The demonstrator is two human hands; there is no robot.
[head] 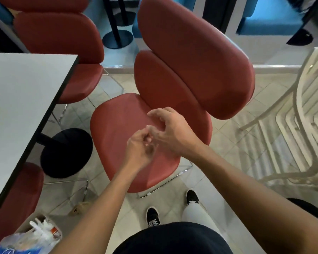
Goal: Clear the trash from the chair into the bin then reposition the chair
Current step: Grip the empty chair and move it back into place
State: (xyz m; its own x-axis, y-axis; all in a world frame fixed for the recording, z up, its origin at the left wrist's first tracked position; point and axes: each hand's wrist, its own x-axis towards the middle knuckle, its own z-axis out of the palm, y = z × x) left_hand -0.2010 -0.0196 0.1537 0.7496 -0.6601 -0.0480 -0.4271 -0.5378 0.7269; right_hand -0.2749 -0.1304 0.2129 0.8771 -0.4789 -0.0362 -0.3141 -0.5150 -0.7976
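Observation:
The red chair (118,129) stands in front of me, and I see no trash on its seat. My left hand (140,150) hovers over the middle of the seat with its fingers curled inward; whether something small lies inside them is hidden. My right hand (172,131) is just beside it, fingers spread and loosely bent, its thumb meeting the left hand's fingertips. The bin (50,230), at the bottom left by my left arm, holds white plastic and wrappers.
A grey table (22,99) with a black round base (66,153) stands to the left, with more red chairs (59,39) around it. White stacked chairs (291,140) stand at the right. A crumpled brown scrap (80,208) lies on the tiled floor near the bin.

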